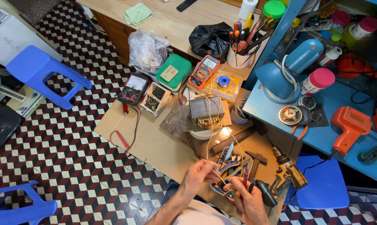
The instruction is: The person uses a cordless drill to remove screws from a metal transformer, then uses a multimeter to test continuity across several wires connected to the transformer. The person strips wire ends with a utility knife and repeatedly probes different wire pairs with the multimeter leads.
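Your left hand (201, 173) fingers pinch yellow wires (221, 139); right hand (248, 200) fingers grasp same wires plus red probe (246, 177). Wires run up, away from fingertips, to transformer (205, 111). Pliers (226, 157) just beyond fingertips, cordless drill (286, 177) close right. Cardboard sheet (155, 141) open left of left fingers, edge near checkered floor (72, 146). Blue counter (346, 137) crowds right.

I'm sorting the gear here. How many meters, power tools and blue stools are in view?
Meters: 2, an analog one and an orange-cased one.
Power tools: 2, a yellow and black drill and an orange tool.
Blue stools: 3, at upper left, lower left and lower right.
Total: 7
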